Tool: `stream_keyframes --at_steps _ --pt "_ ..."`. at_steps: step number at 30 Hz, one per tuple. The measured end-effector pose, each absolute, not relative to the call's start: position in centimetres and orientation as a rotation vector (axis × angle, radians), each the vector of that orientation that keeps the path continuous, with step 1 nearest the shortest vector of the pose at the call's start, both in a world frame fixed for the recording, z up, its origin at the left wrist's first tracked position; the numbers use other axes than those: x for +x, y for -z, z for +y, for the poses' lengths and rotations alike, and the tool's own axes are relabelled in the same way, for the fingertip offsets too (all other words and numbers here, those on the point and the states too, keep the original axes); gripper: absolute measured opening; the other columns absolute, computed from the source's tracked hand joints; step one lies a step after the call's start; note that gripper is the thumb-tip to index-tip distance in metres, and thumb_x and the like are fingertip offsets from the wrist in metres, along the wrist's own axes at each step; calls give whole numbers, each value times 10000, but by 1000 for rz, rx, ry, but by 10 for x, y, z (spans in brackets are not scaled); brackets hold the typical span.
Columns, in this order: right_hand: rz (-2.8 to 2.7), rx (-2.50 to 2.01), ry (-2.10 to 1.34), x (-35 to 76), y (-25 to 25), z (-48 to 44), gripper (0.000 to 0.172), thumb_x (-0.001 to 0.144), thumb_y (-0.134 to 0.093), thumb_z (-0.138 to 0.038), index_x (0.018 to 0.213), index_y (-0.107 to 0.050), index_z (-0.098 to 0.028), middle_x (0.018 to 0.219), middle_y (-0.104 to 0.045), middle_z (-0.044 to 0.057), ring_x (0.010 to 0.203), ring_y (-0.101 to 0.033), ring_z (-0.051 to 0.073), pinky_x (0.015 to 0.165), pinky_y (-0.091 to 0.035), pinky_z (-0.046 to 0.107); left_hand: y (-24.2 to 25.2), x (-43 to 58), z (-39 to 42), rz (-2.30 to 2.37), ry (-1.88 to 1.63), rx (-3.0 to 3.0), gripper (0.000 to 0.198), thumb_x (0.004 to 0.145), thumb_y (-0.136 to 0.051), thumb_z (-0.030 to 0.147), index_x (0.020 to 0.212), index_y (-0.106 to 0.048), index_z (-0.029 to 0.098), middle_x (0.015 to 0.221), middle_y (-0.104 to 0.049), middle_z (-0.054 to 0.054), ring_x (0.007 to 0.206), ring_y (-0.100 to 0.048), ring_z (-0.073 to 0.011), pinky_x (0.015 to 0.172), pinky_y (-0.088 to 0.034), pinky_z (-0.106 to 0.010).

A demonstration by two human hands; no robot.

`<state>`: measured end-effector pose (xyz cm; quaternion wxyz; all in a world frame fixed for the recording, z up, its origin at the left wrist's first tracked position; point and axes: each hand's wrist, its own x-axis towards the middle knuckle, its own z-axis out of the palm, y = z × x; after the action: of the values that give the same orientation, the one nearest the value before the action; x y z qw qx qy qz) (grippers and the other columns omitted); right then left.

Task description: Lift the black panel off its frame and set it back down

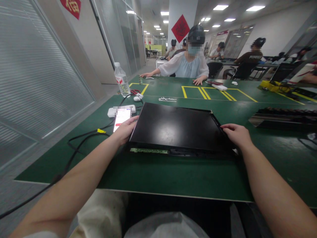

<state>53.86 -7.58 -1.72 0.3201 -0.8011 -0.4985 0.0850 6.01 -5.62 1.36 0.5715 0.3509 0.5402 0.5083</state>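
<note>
A flat black panel (pixel 175 127), like a bare screen, lies on the green table mat (pixel 158 175) in front of me, with a thin green circuit strip (pixel 149 150) along its near edge. My left hand (pixel 125 129) grips the panel's left edge, fingers curled round it. My right hand (pixel 236 134) holds the right edge, fingers bent over the corner. Both forearms reach in from the near side.
A phone (pixel 121 117) with a lit screen and a white power bank (pixel 112 111) lie left of the panel, with black cables (pixel 81 138) trailing off. A water bottle (pixel 122 80) stands farther back. A black keyboard-like part (pixel 284 117) lies right. A person sits opposite; others work behind.
</note>
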Motion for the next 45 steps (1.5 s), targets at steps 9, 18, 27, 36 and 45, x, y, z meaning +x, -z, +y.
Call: stream_keyframes --at_steps 9,18,27,36,45 --pt "-1328 -2095 -208 543 20 -75 275 741 -635 -343 889 -852 -259 817 -774 64 793 -677 261 776 -514 397 -16 62 -58 1181 -1186 851 500 763 -719 -31 1219 -808 155 852 -842 -68 584 -758 -188 481 -585 -228" --pt "-1334 -2064 -214 545 25 -72 297 722 -632 -341 900 -855 -258 823 -777 55 827 -686 262 781 -501 392 -13 55 -56 982 -1231 997 469 779 -820 256 1236 -791 154 1127 -836 -110 1059 -791 -326 841 -666 -353" --pt "-1260 -1967 -381 545 29 -69 342 724 -685 -332 1017 -827 -228 836 -760 46 777 -668 229 775 -520 377 -21 51 -63 836 -1267 1123 661 702 -856 256 1348 -738 176 1258 -802 -108 1211 -726 -389 1019 -604 -466" --pt "-906 -1594 -735 528 20 -69 185 666 -797 -369 773 -756 -223 846 -764 43 828 -688 221 696 -549 313 -28 54 -68 742 -1464 1086 607 703 -833 205 1303 -765 262 1386 -756 -31 1351 -650 -335 1102 -557 -407" --pt "-483 -1022 -1195 514 -22 -98 139 648 -690 -207 787 -698 -217 792 -783 54 869 -782 308 860 -649 488 -30 48 -60 775 -1453 906 320 741 -783 218 1061 -798 212 1067 -836 -29 1042 -778 -283 816 -654 -316"
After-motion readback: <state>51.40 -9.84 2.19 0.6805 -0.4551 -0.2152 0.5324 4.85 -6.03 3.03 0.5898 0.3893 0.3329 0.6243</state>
